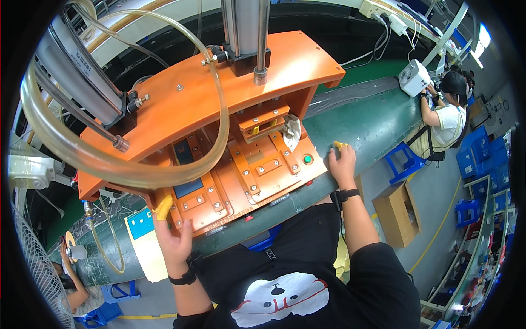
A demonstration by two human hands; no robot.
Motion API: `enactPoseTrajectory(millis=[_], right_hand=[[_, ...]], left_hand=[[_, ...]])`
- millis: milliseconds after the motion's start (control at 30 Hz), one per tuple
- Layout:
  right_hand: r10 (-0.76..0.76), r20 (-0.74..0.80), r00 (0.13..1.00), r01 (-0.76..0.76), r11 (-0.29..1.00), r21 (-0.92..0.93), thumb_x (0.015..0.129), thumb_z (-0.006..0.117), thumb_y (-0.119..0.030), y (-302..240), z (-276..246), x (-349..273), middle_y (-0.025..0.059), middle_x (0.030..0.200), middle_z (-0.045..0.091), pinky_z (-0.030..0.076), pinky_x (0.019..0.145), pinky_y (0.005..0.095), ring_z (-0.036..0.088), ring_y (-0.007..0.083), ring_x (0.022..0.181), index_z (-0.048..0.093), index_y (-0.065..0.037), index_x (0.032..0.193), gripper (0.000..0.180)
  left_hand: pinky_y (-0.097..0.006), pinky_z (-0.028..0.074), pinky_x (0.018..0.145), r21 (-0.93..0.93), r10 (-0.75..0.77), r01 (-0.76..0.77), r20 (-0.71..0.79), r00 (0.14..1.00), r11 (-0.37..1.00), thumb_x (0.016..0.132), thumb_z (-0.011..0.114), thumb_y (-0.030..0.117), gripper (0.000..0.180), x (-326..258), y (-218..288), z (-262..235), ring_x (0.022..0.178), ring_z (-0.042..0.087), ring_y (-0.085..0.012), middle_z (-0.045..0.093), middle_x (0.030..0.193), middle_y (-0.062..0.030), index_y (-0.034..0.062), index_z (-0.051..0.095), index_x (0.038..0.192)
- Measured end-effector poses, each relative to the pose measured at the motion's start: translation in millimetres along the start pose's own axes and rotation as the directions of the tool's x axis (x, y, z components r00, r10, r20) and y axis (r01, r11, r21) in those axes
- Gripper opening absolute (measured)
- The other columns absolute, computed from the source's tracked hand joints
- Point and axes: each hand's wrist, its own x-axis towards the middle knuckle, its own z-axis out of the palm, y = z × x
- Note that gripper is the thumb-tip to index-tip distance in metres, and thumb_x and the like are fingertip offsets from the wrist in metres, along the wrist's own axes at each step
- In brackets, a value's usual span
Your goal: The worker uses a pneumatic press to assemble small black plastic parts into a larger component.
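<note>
The left hand (174, 241), thumb spread from its fingers, is at the left end of the orange press (181, 104) on the table (359, 120); the right hand (343, 165), loosely spread, is just beyond its right end. Fingers straying under a descending plate could be crushed, and the loose cloth (292, 133) could snag.

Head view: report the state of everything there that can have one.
Left hand: open, at the orange press's left front corner
Right hand: open, beside the press
Yellow finger coverings: worn, on both hands
Green push button: pressed or not, cannot tell
White rag: crumpled, against the press
Transparent hose: looped over the press
Cardboard box: open
White plug: plugged in
</note>
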Motion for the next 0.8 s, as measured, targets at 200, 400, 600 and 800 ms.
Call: enactPoseTrajectory(millis=[200, 400, 600, 800], right_hand=[[0.019, -0.016, 1.0, -0.017, 0.991, 0.129, 0.089, 0.071, -0.016, 2.6, -0.6, 1.2, 0.0143, 0.088, 0.061, 0.048, 0.077, 0.0453, 0.059, 0.0345, 0.086, 0.069, -0.002, 0.099, 0.017], [0.099, 0.001, 0.995, -0.095, 0.95, 0.296, 0.092, 0.071, -0.015, -3.7, -5.3, 2.6, 0.0126, 0.077, 0.061, 0.048, 0.068, 0.0415, 0.06, 0.0299, 0.071, 0.069, -0.002, 0.088, 0.014], [0.097, 0.012, 0.995, -0.096, 0.94, 0.328, 0.093, 0.071, -0.015, -1.1, -4.8, 1.5, 0.012, 0.073, 0.06, 0.046, 0.062, 0.0405, 0.058, 0.0286, 0.066, 0.068, -0.001, 0.085, 0.016], [0.099, 0.005, 0.995, -0.095, 0.934, 0.345, 0.093, 0.072, -0.016, -2.9, -5.2, 1.9, 0.0115, 0.069, 0.057, 0.043, 0.059, 0.0402, 0.055, 0.0276, 0.062, 0.066, -0.001, 0.081, 0.02]], left_hand=[[-0.037, 0.039, 0.114, -0.015, -0.014, 0.014, -0.001, 1.0, 1.0, 0.091, 0.064, 0.001, 0.056, 0.4, 1.5, 0.3, 0.132, 0.053, -0.0261, 0.055, 0.142, -0.0158, -0.0027, 0.051, 0.145], [-0.038, 0.038, 0.114, -0.01, -0.01, 0.01, -0.006, 1.0, 1.0, 0.091, 0.064, 0.002, 0.055, 0.4, 2.8, 0.4, 0.132, 0.053, -0.0267, 0.055, 0.142, -0.0159, -0.003, 0.051, 0.144], [-0.038, 0.039, 0.114, -0.01, -0.008, 0.008, -0.005, 1.0, 1.0, 0.091, 0.063, 0.001, 0.056, -0.4, 1.9, 0.9, 0.132, 0.053, -0.0262, 0.055, 0.142, -0.016, -0.0029, 0.049, 0.145], [-0.038, 0.04, 0.114, -0.018, -0.008, 0.008, -0.004, 1.0, 1.0, 0.091, 0.063, 0.001, 0.056, -0.7, -0.5, 1.3, 0.133, 0.053, -0.0264, 0.055, 0.142, -0.0162, -0.0028, 0.049, 0.145]])
